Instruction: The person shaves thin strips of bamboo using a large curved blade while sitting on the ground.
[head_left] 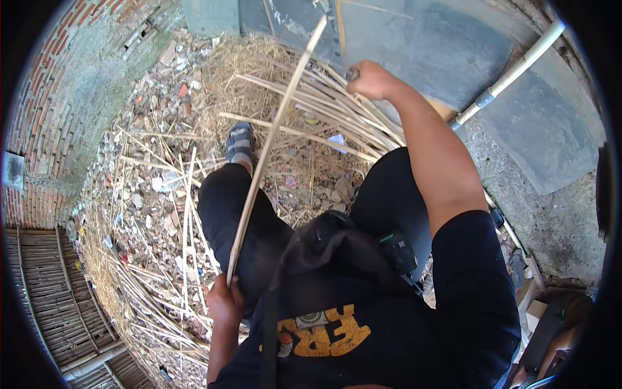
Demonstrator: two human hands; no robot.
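My left hand (225,300) grips the near end of a long pale bamboo strip (269,146) that rises diagonally up and to the right across my left knee. Stretched far forward, my right hand (368,79) is closed around a small dark tool, a blade as far as I can tell, near the strip's upper part. My legs in black trousers and a grey sandal (239,142) sit below the strip.
A heap of split bamboo strips (330,113) and dry shavings lies ahead. Rubble covers the ground at left beside a brick wall (45,110). A white pipe (518,68) crosses grey slabs at right. A woven bamboo panel (48,298) lies lower left.
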